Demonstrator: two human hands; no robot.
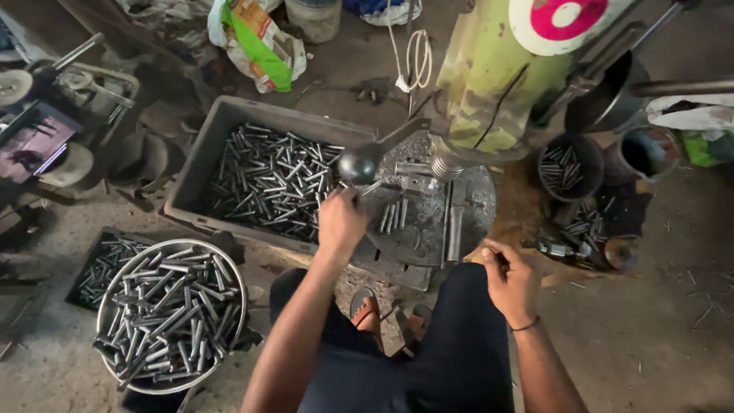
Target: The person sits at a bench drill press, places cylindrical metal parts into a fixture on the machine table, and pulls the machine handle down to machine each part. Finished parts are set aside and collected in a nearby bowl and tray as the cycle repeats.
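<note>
My left hand [341, 220] is closed on a short metal pin [369, 188] at the left edge of the drill press's round table [466, 200], just under the black ball knob of the feed lever [359, 162]. A few loose pins [393, 216] lie on that table beside a metal fixture [453, 226]. My right hand [511, 277] rests above my right knee near the table's right edge, fingers curled around a small dark object I cannot make out. The green drill press column [489, 76] rises behind the table.
A grey crate [200, 164] full of metal pins stands left of the table. A round steel bowl [171, 313] heaped with pins sits at lower left beside a dark tray [99, 264] of pins. Small tins [566, 167] with pins stand at right. Bags and a bucket lie behind.
</note>
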